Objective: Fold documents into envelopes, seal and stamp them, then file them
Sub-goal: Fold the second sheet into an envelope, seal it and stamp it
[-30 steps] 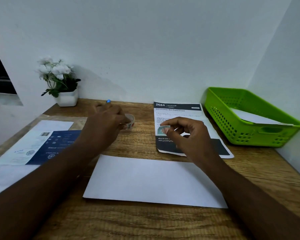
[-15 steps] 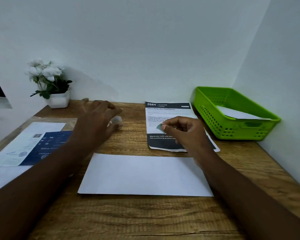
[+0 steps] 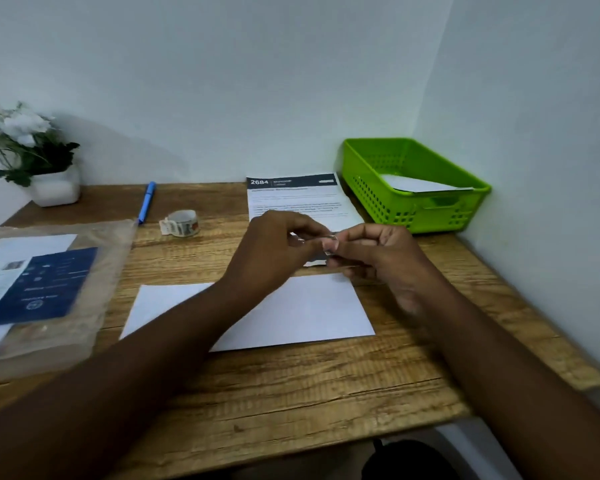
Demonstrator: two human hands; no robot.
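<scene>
Mid-frame, the left hand (image 3: 278, 247) and right hand (image 3: 378, 258) together pinch a small stamp (image 3: 330, 244). A white envelope (image 3: 312, 313) lies just below them.

Two hands: left hand (image 3: 274, 251) and right hand (image 3: 385, 258); one white envelope (image 3: 309, 313) on the desk, another envelope (image 3: 420, 184) in one green basket (image 3: 378, 188); one printed document (image 3: 298, 199); one stamp roll (image 3: 181, 222); one blue pen (image 3: 147, 201); one potted plant (image 3: 32, 154); one plastic sleeve of papers (image 3: 49, 282)

White flowers in pot (image 3: 54, 188) back-left on wooden desk (image 3: 291, 386); blue pen (image 3: 147, 201) nr back wall.
</scene>
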